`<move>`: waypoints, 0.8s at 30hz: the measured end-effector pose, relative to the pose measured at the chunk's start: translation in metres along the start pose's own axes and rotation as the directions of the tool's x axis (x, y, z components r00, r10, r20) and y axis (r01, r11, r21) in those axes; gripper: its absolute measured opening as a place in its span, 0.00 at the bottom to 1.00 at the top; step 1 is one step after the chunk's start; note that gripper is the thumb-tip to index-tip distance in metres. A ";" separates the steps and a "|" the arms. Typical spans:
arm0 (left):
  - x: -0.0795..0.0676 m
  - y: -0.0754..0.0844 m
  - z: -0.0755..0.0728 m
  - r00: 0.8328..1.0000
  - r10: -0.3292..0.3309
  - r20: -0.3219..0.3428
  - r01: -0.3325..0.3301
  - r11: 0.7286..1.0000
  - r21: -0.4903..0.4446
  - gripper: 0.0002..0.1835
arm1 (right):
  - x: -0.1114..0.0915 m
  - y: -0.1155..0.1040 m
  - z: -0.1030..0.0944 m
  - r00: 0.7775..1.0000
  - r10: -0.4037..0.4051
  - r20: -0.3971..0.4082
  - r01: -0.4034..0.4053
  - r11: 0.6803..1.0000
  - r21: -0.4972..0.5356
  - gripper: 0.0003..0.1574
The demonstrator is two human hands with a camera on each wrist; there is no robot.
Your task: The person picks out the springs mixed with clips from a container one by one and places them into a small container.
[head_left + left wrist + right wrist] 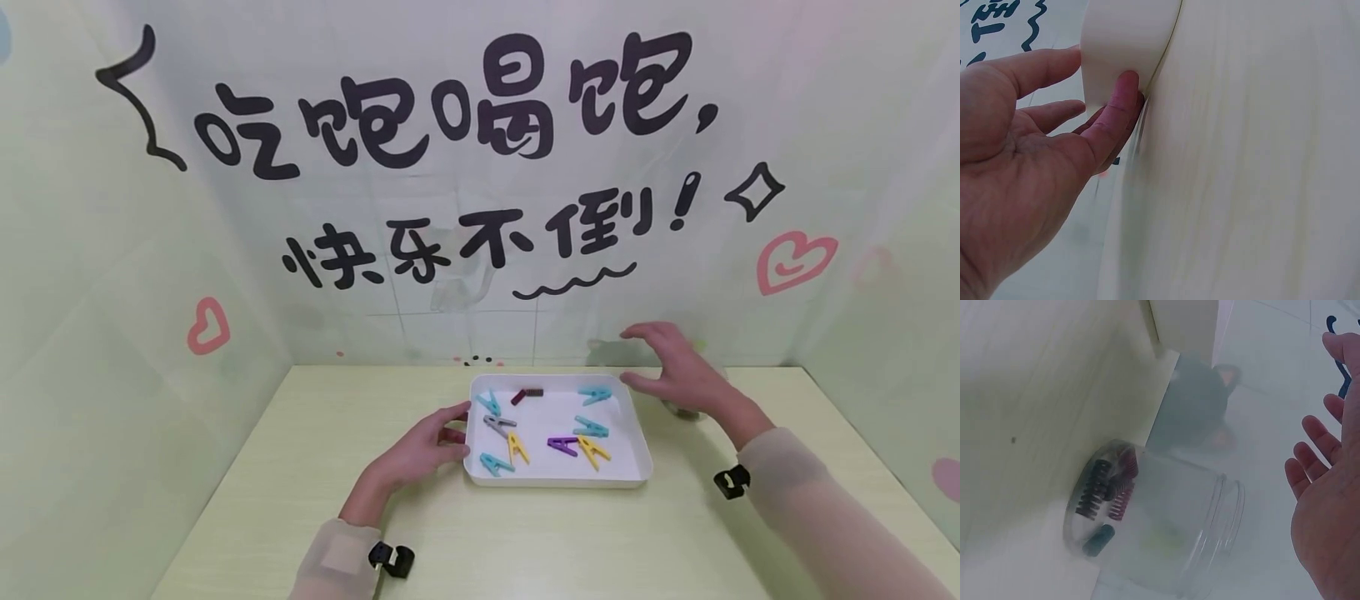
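Observation:
A white tray [558, 479] holds several clothespins: teal ones, a grey one [498, 425], a purple one [562, 447] and yellow ones [592, 452]. Small dark red and brown pieces [534, 392] lie near its back edge. My left hand [423, 450] touches the tray's left wall with its fingertips, seen closer in the left wrist view. Above the table, just beyond the tray's back right corner, my right hand [686, 375] hovers with fingers spread and nothing in it. Below it stands a clear jar [1172, 512], mostly hidden in the head view, with ridged dark and red pieces and a teal one at its bottom.
The pale wooden table [315, 500] meets a printed curtain [360, 333] at its back and sides. Black brackets [392, 560] are strapped to both wrists.

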State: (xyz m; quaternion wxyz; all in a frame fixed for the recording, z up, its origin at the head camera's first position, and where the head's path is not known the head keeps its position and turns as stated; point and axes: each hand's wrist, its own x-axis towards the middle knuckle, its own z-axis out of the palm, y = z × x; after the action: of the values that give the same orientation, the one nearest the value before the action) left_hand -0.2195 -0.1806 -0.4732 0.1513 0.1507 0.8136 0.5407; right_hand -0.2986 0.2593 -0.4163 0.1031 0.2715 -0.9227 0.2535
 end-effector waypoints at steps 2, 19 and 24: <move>0.000 0.000 0.000 1.000 0.001 0.001 -0.001 1.000 0.001 0.38 | 0.005 -0.005 0.002 1.000 -0.016 0.017 0.016 1.000 -0.006 0.41; 0.000 -0.001 0.000 1.000 -0.007 -0.007 0.007 1.000 -0.001 0.39 | 0.048 -0.042 0.025 0.964 -0.193 0.184 0.213 0.972 -0.095 0.30; 0.000 0.000 0.001 1.000 -0.010 -0.007 0.010 1.000 -0.002 0.39 | 0.060 -0.051 0.034 0.943 -0.188 0.275 0.240 0.955 -0.172 0.27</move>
State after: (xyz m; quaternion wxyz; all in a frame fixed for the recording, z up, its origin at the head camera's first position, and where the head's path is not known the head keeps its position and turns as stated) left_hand -0.2188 -0.1804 -0.4739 0.1512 0.1444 0.8144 0.5413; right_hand -0.3215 0.1775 -0.4047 0.0375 0.3889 -0.9141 0.1081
